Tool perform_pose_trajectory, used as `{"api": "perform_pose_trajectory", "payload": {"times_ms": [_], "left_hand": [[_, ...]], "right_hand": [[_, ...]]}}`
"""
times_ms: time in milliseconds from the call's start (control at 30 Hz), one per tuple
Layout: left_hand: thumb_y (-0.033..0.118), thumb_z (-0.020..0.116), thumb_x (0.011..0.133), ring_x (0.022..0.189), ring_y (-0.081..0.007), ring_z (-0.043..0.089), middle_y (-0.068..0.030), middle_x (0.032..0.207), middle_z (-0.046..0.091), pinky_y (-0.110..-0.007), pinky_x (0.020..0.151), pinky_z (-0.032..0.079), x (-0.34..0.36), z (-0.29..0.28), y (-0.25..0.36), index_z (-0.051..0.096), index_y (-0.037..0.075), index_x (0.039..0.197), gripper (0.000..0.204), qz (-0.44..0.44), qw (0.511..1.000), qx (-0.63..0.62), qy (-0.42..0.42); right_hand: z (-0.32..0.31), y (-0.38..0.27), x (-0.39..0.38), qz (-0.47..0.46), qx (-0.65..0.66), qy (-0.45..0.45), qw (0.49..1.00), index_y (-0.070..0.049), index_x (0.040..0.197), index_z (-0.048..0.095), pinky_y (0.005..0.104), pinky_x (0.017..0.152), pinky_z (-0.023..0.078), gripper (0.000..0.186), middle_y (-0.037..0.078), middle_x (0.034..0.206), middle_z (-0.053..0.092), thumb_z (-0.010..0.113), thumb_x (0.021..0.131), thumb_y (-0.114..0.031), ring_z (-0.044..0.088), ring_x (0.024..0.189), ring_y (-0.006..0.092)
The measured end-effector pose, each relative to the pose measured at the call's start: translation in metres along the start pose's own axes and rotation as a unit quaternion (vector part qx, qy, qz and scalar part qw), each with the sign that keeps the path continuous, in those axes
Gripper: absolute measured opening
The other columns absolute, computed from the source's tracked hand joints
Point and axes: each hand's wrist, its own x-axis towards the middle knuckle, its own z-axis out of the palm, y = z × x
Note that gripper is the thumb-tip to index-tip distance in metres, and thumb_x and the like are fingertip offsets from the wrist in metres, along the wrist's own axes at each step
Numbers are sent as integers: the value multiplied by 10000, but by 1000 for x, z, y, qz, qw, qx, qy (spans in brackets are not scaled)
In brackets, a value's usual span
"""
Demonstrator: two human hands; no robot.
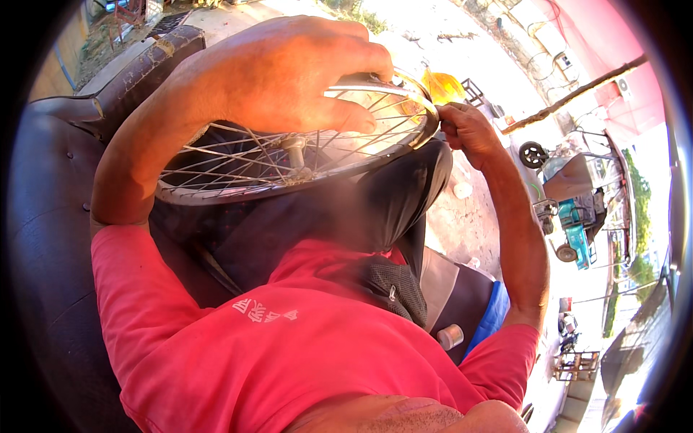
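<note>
- Spoked wheel [295, 155] lies tilted over the person's lap, above the dark trousers [393, 195]; contact with the legs unclear.
- Left hand [289, 76] arches over the wheel, fingers bent by the far rim, thumb stretched out above the spokes; cannot tell whether it grips.
- Right hand [469, 136] pinches the wheel's right edge between thumb and curled fingers.
- Dark padded seat [50, 238] at the person's left; red shirt [310, 325] nearest the camera.
- Yellow object [444, 86] just beyond the wheel; small lidded jar [451, 337] near the right elbow.
- Teal vehicle [575, 234] well off to the right.
</note>
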Motion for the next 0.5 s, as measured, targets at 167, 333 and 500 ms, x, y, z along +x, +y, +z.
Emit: {"api": "perform_pose_trajectory", "payload": {"times_ms": [167,333,500], "left_hand": [[200,800,785,967,-354,615,-116,1027,623,-424,828,489,-2,1,1,647,100,1211,463,2,1000,10,11],[200,800,784,961,-356,616,-116,1024,622,-425,822,490,0,1,-2,646,101,1207,461,15,1000,3,11],[199,799,786,956,-356,616,-116,1019,622,-425,817,489,-2,1,0,646,99,1206,458,6,1000,6,8]], "right_hand": [[-2,-4,-1,60,101,-25,993,-142,824,564,227,472,251,185,-78,662,412,645,967,-226,348,533,39],[-9,8,5,-25,-23,-16,999,-112,866,602,225,472,257,147,-78,668,411,650,962,-211,351,535,35],[3,-10,-2,32,18,-1,999,-93,872,612,224,469,252,163,-76,667,422,649,962,-224,351,533,36]]}}
